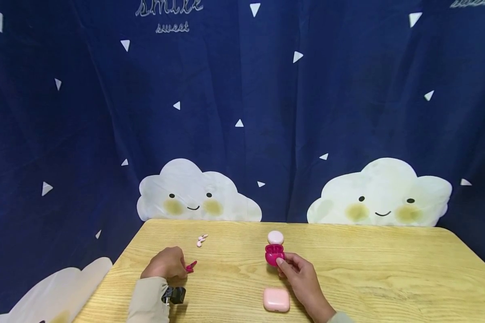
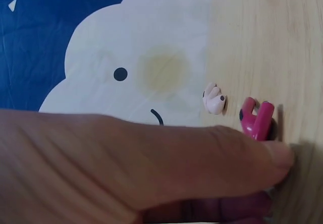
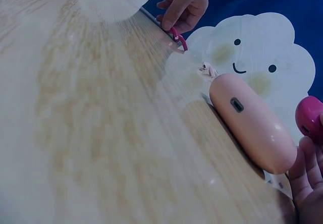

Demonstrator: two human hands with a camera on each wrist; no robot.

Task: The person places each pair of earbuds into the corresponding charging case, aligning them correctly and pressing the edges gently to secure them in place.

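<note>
My left hand [image 1: 165, 263] reaches down at the left of the table, its thumb and fingers pinching the magenta earbuds [image 1: 191, 266]. In the left wrist view the thumb covers the lower part of these earbuds [image 2: 259, 120], and two stems show beyond it. My right hand [image 1: 305, 282] holds a magenta earbud case [image 1: 275, 258] between thumb and fingers, with its lid up. The right wrist view catches only an edge of that case [image 3: 308, 117]. Just nearer to me than the magenta case lies a closed pink earbud case [image 1: 276, 299].
Pale pink earbuds [image 1: 201, 241] lie farther back on the left of the wooden table [image 1: 368, 269]. A round pale pink case [image 1: 275, 237] sits right behind the magenta one. Behind the table hangs a dark blue curtain [image 1: 266, 148] with clouds.
</note>
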